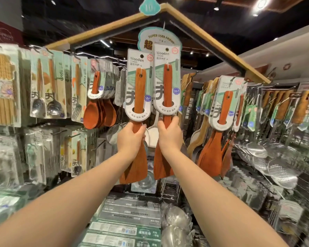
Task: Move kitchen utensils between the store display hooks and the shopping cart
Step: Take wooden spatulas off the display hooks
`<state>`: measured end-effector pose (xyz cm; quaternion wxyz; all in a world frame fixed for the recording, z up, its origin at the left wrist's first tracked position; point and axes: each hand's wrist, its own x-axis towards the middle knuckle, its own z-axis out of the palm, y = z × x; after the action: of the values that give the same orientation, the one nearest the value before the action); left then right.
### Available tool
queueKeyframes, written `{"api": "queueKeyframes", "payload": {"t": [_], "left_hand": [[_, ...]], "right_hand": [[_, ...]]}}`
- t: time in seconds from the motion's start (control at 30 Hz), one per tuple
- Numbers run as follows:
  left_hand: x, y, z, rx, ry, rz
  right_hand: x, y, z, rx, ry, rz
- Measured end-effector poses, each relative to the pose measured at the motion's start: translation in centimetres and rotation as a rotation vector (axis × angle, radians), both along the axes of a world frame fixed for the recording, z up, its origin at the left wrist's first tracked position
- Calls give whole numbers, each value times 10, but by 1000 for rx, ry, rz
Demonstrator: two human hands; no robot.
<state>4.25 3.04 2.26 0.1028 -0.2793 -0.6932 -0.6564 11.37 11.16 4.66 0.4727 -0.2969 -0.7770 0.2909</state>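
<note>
1. Nearest the camera are two bare forearms. The left forearm point(61, 202) comes up from 7 o'clock and the right forearm point(212, 193) from 5 o'clock, and both converge toward the centre.
2. The left hand point(130, 138), just left of centre, has its fingers curled tight round the neck of the left spatula point(140, 90), a reddish-brown wooden one. The handle stands upright toward 12 o'clock and the blade hangs below the wrist toward 6 o'clock.
3. The right hand point(169, 138), just right of centre, clamps the right spatula point(167, 86) in the same way. This spatula sits slightly higher than the other.
4. Each handle passes through a white-and-green backing card printed "Wooden". The left card point(132, 68) and the right card point(161, 56) are side by side with their edges overlapping.
5. Both spatulas are raised in front of the display, not in any cart. Whether either card sits on a hook cannot be told.
6. Behind the cards, at 12 o'clock, a hanging sign point(150, 36) reads "SUPER USER-FRIEND" under a wooden frame point(212, 41).
7. At 9 o'clock, wooden rice spoons point(95, 114) hang beside carded metal spoons and a fork.
8. At 3 o'clock, more carded spatulas point(223, 107) hang in a row, with metal skimmers point(275, 166) toward 4 o'clock.
9. At 6 o'clock, stacked flat boxes point(128, 211) lie on the shelf below.
</note>
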Motion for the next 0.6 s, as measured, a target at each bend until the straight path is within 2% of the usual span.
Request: {"api": "queueKeyframes", "payload": {"t": [0.23,0.37,0.6], "left_hand": [[54,-50,-7,-48,28,17],[101,-91,-26,-173,82,147],[201,-199,-91,-235,-43,365]], "right_hand": [[50,-38,-24,-37,-34,85],[95,-73,-39,-46,-52,205],[178,-178,-100,-125,-148,433]]}}
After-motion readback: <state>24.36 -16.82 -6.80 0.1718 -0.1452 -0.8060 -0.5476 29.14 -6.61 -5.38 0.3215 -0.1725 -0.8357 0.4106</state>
